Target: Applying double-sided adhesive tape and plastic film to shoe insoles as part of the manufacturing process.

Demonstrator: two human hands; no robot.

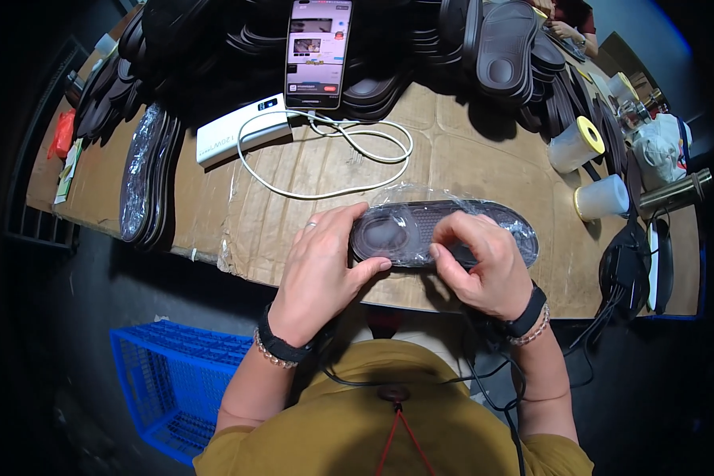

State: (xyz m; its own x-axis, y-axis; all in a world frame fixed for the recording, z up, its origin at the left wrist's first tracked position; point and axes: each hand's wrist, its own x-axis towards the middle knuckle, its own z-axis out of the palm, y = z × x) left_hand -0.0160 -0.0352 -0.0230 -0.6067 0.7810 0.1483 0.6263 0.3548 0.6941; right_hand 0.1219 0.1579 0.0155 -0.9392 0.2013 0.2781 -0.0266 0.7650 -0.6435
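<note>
And here's the dark sole (385, 232), lying lengthwise near the tabletop's (460, 155) front edge, clear film (428, 193) over it! The left hand's (317, 266) grip clamps the sole's left end, thumb on the near rim. Over the middle curls the right hand (488, 266), thumb and forefinger close; whether its grip pinches film, I can't tell.

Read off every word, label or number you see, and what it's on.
Power bank: grey print and a small display, not copied here.
Phone: screen text, mostly too small to read.
White bag: coloured marks, too blurred.
Wrapped sole: no readable print.
</note>
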